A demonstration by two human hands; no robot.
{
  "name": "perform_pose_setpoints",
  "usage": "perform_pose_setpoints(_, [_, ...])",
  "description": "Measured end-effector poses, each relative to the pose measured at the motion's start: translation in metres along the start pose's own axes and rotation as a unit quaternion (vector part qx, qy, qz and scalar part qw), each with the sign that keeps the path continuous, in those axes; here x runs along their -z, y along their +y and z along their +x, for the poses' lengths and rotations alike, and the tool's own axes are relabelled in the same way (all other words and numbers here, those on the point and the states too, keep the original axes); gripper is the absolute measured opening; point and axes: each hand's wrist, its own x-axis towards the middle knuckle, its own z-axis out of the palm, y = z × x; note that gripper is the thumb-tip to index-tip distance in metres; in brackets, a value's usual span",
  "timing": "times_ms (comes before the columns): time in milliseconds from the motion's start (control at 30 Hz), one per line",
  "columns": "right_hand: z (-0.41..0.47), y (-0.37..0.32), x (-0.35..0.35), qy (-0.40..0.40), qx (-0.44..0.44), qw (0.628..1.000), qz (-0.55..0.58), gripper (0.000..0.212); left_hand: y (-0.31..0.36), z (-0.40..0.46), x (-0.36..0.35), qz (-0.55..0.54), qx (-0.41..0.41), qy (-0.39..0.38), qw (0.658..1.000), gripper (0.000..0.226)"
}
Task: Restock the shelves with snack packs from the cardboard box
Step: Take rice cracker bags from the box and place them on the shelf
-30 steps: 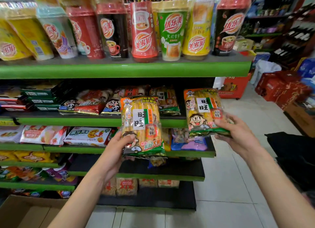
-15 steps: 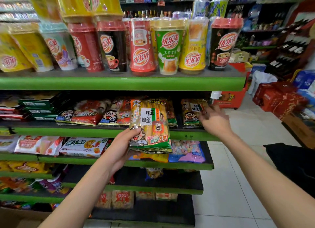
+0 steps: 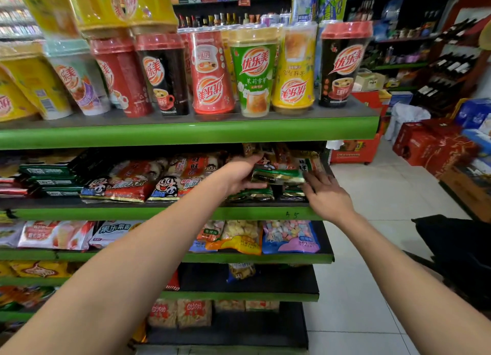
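Mid-frame, my left hand (image 3: 240,175) grips a green-edged snack pack (image 3: 279,174) on the second shelf (image 3: 159,213); right hand (image 3: 325,195) rests flat-fingered, touching its right end.

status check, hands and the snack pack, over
Left hand grips snack pack, sliding it onto second shelf. Right hand open, fingers at the pack's right end. Stacked packs underneath, nothing blocking.
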Motion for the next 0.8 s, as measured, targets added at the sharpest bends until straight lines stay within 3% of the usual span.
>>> perform_pose_setpoints(67, [0.000, 0.000, -0.001, 0.001, -0.001, 1.000, 0.000, 0.054, -0.001, 0.006, -0.001, 0.195, -0.001, 0.059, 0.979, 0.042])
perform_pose_setpoints(167, [0.000, 0.001, -0.002, 0.008, 0.001, 1.000, 0.001, 0.053, -0.004, 0.019, 0.013, 0.463, -0.053, 0.141, 0.873, 0.062])
perform_pose_setpoints(233, [0.001, 0.002, -0.003, 0.008, 0.002, 1.000, 0.003, 0.053, -0.006, 0.026, 0.021, 0.545, -0.073, 0.158, 0.820, 0.065])
perform_pose_setpoints(300, [0.003, 0.003, -0.004, -0.001, 0.003, 1.000, 0.003, 0.053, -0.008, 0.032, 0.023, 0.574, -0.099, 0.156, 0.798, 0.064])
perform_pose_setpoints(433, [0.006, 0.005, -0.003, -0.010, 0.008, 1.000, 0.009, 0.054, -0.011, 0.034, 0.008, 0.552, -0.156, 0.057, 0.817, 0.070])
perform_pose_setpoints(500, [0.006, 0.006, -0.004, -0.009, 0.009, 1.000, 0.013, 0.054, -0.018, 0.036, 0.001, 0.574, -0.150, 0.007, 0.805, 0.073])
perform_pose_setpoints(633, [0.006, 0.006, -0.004, -0.008, 0.008, 1.000, 0.018, 0.054, -0.030, 0.043, 0.001, 0.538, -0.174, 0.010, 0.825, 0.067])
perform_pose_setpoints(800, [0.006, 0.003, -0.001, -0.013, 0.008, 1.000, 0.007, 0.052, -0.028, 0.047, -0.010, 0.542, -0.159, 0.038, 0.824, 0.068])
